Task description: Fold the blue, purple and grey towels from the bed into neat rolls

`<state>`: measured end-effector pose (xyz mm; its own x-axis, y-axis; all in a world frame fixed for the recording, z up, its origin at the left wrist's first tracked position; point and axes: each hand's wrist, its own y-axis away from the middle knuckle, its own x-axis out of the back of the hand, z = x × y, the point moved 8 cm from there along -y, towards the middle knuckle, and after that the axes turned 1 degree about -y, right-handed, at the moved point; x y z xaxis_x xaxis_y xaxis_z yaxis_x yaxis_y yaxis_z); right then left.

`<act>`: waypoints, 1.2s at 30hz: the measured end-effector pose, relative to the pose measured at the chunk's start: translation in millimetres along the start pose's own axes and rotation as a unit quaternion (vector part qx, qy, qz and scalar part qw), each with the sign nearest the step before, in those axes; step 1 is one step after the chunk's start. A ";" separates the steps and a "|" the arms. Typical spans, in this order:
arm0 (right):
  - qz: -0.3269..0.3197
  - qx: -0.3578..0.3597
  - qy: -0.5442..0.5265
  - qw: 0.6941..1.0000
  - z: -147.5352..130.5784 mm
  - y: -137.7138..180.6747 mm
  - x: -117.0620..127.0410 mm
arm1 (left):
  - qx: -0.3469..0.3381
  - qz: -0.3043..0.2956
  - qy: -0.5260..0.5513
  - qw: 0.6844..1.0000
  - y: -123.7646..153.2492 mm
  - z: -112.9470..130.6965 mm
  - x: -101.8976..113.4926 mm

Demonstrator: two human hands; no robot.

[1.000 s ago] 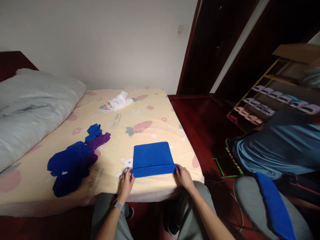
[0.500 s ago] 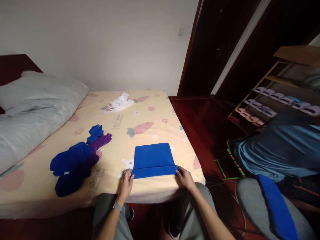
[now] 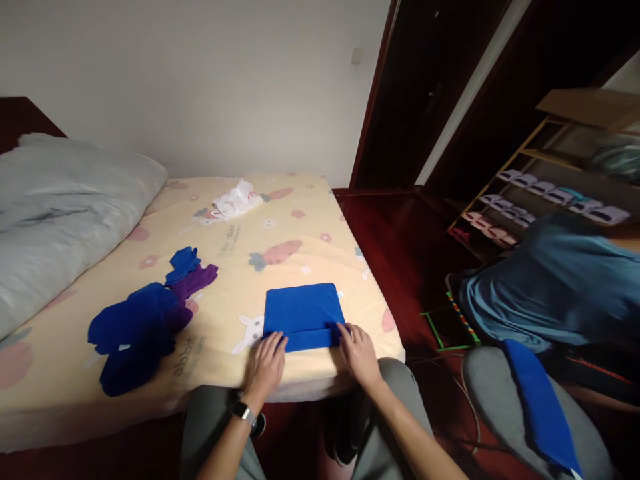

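A folded blue cloth (image 3: pixel 303 308) lies flat near the front edge of the bed, a narrow strip turned over along its near side. On the strip's left end rests my left hand (image 3: pixel 269 362), palm down with the fingers stretched over the fabric. My right hand (image 3: pixel 359 355) lies over the right end of the same strip, its fingertips on the cloth and the fingers apart. Neither hand grips the fabric. To the left sits a loose pile of blue cloth (image 3: pixel 133 317) with a purple cloth piece (image 3: pixel 197 282) at its far side.
A white plastic bag (image 3: pixel 237 200) and a grey quilt (image 3: pixel 70 207) lie on the patterned bed sheet (image 3: pixel 310 223). At right, a person in a blue top (image 3: pixel 540 280) is near a grey stool (image 3: pixel 493 393) with a blue cloth strip (image 3: pixel 543 407). Behind stands a slipper rack (image 3: pixel 520 150).
Both hands have gone from pinching the strip's end corners to lying on top of it, each moved slightly inward. The view has shifted a little.
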<state>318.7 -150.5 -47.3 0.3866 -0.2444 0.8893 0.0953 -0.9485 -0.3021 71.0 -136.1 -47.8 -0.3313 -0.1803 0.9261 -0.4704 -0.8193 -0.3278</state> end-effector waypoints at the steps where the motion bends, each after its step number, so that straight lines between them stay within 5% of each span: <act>1: -0.017 0.050 -0.009 0.999 -18.0 0.4 -6.8 | -0.027 -0.011 0.012 0.999 -4.2 16.0 -5.0; 4: -0.068 0.155 -0.018 0.985 -56.8 5.0 -33.8 | -0.070 -0.040 0.020 0.997 -13.0 45.8 -23.6; 7: -0.088 0.175 -0.007 0.981 -60.0 7.5 -51.5 | -0.079 -0.069 0.006 0.995 -12.8 44.4 -37.5; 21: -0.080 0.117 0.007 0.990 29.8 4.7 -41.9 | -0.031 -0.066 0.063 0.995 15.0 -63.4 -12.4; 27: -0.036 0.006 -0.058 0.998 48.1 -11.2 -28.4 | 0.075 0.007 0.157 0.985 14.0 -89.7 -12.9; 32: -0.030 -0.142 -0.230 0.962 76.3 -14.4 -26.4 | 0.154 0.042 0.201 0.967 10.4 -103.2 -20.1; 36: -0.022 -0.162 -0.219 0.962 82.3 -12.6 -24.5 | 0.186 0.096 0.186 0.960 10.2 -107.5 -19.8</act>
<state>383.5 -115.9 -93.5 0.7448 -0.1611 0.6476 -0.1424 -0.9864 -0.0816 -15.2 -82.4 -89.6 -0.6850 -0.1969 0.7015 -0.0693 -0.9408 -0.3317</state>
